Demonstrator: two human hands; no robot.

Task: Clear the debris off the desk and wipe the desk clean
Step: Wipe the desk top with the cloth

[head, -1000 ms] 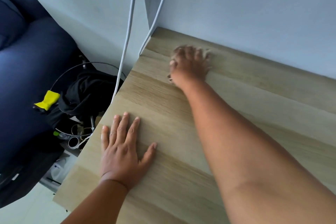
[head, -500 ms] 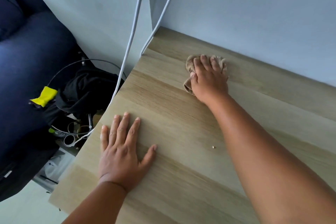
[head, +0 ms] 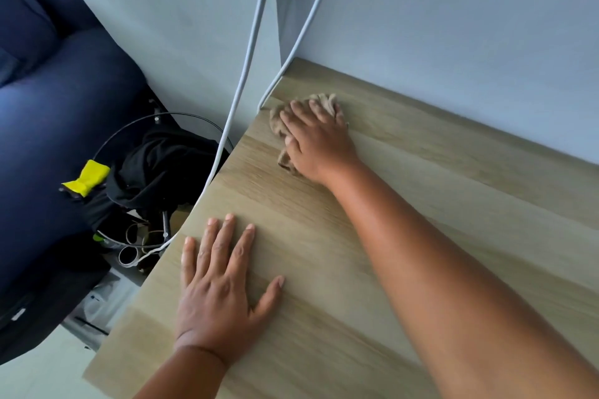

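A light wooden desk (head: 437,236) fills the right and lower part of the view. My right hand (head: 319,139) presses a crumpled beige cloth (head: 279,121) flat onto the desk near its far left corner; most of the cloth is hidden under the palm and fingers. My left hand (head: 218,285) lies flat on the desk near the left edge, fingers spread, holding nothing. No debris shows on the visible surface.
Two white cables (head: 249,52) hang down the grey wall (head: 453,26) past the desk's left edge. Below stands a wire bin (head: 162,172) with black fabric, a yellow item (head: 87,178) and tape rolls. A dark blue seat (head: 48,123) is at left.
My right hand has slid the cloth leftward, toward the desk's far left corner. The small crumb seen half a second ago is hidden under my forearm. My left hand has stayed put.
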